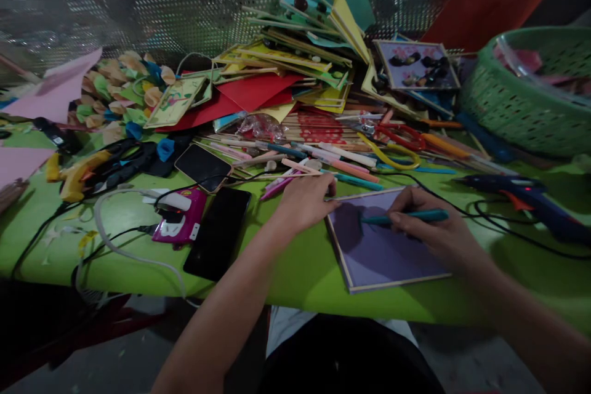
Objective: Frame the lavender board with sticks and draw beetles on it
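Note:
A purple card with a thin wooden border [383, 252] lies on the green table [295, 271] in front of me. My right hand [434, 221] is closed around a teal pen [410, 217], its tip pointing left over the card. My left hand [307, 200] rests with curled fingers at the card's upper left corner, pressing on its edge, next to loose pens.
Pens, sticks and scissors [397, 135] lie behind the card. A blue glue gun [526, 194] lies right, a green basket [530, 92] far right. Two phones [217, 231], a pink power strip [182, 221], cables and a yellow glue gun [80, 172] lie left. Stacked paper crafts [300, 55] fill the back.

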Demonstrator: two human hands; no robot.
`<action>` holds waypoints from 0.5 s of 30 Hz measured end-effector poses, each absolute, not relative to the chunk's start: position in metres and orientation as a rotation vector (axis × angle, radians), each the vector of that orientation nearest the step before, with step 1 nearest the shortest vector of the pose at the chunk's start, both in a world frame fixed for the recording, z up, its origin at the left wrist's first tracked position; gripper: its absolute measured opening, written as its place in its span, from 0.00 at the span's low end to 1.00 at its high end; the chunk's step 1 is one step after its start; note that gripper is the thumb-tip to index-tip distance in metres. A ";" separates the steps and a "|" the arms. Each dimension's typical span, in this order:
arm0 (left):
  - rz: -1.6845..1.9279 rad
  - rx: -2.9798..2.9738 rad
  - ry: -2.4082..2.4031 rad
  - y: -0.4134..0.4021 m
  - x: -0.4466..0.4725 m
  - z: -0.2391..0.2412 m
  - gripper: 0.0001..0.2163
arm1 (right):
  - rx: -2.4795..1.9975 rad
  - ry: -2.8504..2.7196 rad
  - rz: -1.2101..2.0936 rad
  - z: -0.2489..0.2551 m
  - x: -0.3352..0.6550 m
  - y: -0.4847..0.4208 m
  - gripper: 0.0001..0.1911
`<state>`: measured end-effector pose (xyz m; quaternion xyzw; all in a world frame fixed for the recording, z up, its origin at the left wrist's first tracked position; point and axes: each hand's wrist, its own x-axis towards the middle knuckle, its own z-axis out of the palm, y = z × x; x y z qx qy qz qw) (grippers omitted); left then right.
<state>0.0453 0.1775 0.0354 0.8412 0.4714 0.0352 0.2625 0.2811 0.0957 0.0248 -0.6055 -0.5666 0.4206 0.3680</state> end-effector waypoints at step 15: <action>0.116 2.283 1.272 0.178 0.045 0.033 0.10 | -1.552 -1.498 1.036 0.019 0.286 0.095 0.22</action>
